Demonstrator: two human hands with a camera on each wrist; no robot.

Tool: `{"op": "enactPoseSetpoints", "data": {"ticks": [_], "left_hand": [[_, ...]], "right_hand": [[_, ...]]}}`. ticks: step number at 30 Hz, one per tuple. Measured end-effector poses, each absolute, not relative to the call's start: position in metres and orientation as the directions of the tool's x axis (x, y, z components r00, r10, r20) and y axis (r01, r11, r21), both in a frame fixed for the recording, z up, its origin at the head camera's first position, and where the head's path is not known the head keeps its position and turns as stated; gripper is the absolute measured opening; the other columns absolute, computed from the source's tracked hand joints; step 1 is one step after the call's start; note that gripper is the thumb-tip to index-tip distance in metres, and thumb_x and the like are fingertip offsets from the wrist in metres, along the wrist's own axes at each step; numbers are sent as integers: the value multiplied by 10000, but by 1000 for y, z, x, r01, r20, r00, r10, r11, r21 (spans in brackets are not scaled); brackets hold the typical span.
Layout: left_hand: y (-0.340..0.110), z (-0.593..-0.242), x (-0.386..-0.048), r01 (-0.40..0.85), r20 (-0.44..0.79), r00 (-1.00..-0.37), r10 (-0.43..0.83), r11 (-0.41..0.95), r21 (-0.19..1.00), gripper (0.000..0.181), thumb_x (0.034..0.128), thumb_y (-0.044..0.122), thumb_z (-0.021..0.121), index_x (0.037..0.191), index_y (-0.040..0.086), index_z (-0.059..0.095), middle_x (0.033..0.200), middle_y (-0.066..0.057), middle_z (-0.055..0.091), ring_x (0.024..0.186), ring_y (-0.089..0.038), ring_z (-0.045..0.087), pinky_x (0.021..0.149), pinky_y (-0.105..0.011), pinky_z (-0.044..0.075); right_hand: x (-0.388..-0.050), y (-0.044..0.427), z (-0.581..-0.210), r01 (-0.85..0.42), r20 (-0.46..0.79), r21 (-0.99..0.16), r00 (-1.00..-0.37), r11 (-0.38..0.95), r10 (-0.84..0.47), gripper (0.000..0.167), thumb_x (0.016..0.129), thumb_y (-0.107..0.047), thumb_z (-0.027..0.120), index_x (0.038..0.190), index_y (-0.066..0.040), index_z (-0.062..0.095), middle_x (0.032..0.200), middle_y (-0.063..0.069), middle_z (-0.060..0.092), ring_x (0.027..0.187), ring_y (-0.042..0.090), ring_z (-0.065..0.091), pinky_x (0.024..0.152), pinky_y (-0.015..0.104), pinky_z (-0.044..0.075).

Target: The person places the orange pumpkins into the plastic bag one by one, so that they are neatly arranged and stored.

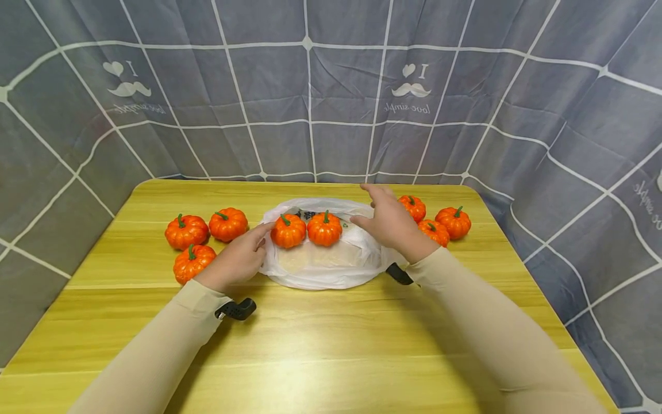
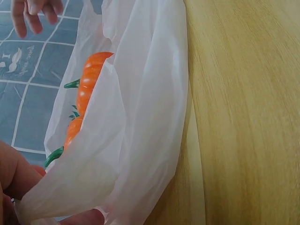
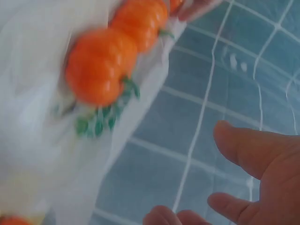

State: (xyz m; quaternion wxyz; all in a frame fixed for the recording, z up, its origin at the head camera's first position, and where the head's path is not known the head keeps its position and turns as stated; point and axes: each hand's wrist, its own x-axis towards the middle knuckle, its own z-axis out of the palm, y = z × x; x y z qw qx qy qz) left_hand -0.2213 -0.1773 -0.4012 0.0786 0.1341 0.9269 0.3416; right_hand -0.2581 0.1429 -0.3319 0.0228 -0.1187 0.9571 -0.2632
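Note:
A white plastic bag (image 1: 315,276) lies opened out on the table, with two small orange pumpkins (image 1: 288,231) with green stems side by side in it. My left hand (image 1: 239,259) pinches the bag's left edge; in the left wrist view its fingers (image 2: 18,171) have the thin plastic between them, and the bag's wall hides part of the pumpkins. Over the bag's right side is my right hand (image 1: 390,224), thumb and fingers spread. The right wrist view, somewhat blurred, shows that hand (image 3: 262,173) holding nothing, apart from the pumpkins.
Three more pumpkins (image 1: 187,232) sit left of the bag, close to my left forearm. Another three (image 1: 453,222) stand to the right, partly behind my right hand. Behind the wooden table (image 1: 310,345) hangs a grey checked curtain (image 1: 341,86).

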Motion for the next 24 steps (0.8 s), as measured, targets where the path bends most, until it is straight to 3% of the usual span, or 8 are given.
{"op": "enactPoseSetpoints", "data": {"ticks": [7, 14, 24], "left_hand": [[-178, -400, -222, 198, -52, -952, 303, 733, 650, 601, 1049, 44, 381, 1648, 45, 327, 1706, -221, 308, 1592, -411, 276, 1295, -588, 249], [-179, -401, -223, 200, -54, -950, 307, 734, 649, 587, 1060, 64, 375, 1645, 49, 336, 1704, -218, 315, 1592, -414, 276, 1291, -593, 256], [-178, -401, -223, 191, -61, -951, 303, 731, 655, 598, 1064, 80, 386, 1657, 60, 312, 1715, -203, 302, 1603, -395, 259, 1293, -584, 255]], "right_hand": [[-268, 190, -328, -172, 44, -491, -984, 854, -173, 782, 1002, -309, 710, 1642, -82, 321, 1640, 232, 342, 1349, 432, 537, 1106, 587, 492], [-275, 234, -344, -109, 7, -478, -993, 872, -121, 779, 1010, -322, 694, 1633, -39, 324, 1678, 249, 309, 1511, 481, 362, 1227, 650, 345], [-277, 275, -376, -48, -63, -458, -994, 888, -87, 830, 994, -337, 715, 1617, 33, 308, 1633, 341, 299, 1457, 520, 367, 1211, 677, 346]]}}
